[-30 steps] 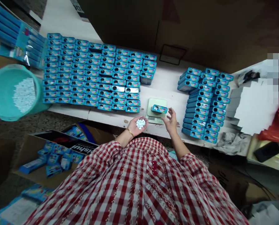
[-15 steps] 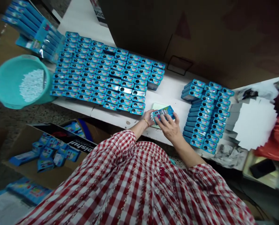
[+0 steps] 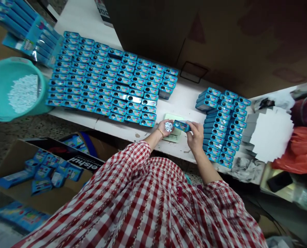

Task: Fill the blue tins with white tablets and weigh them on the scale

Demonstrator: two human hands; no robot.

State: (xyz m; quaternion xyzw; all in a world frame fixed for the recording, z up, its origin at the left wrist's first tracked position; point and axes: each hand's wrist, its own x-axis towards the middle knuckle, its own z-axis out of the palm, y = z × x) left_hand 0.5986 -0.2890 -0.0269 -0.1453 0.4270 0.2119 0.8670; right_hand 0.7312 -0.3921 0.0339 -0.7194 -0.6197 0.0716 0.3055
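My left hand (image 3: 162, 128) is cupped palm up and holds a clump of small white pieces (image 3: 168, 126); their exact kind is too small to tell. Just to its right, my right hand (image 3: 195, 133) grips a small blue printed box (image 3: 181, 126) by its right end, between thumb and fingers. The box's face with a dark round hole is turned up, and its left end is close to the white pieces. Beneath both hands a pale green flat object (image 3: 174, 137) lies on the white table (image 3: 148, 134).
Blue boxes (image 3: 102, 79) stand in tight rows at left, and more boxes (image 3: 222, 127) at right beside white card pieces (image 3: 271, 134). A turquoise tub (image 3: 14, 63) holds white pieces. Brown cardboard (image 3: 207, 41) borders the table's back. An open carton (image 3: 65, 193) with blue packs sits below left.
The blue box has turned and shifted slightly right, away from my left palm, so the white pieces there show fully. My right hand has moved right and now grips the box's end.
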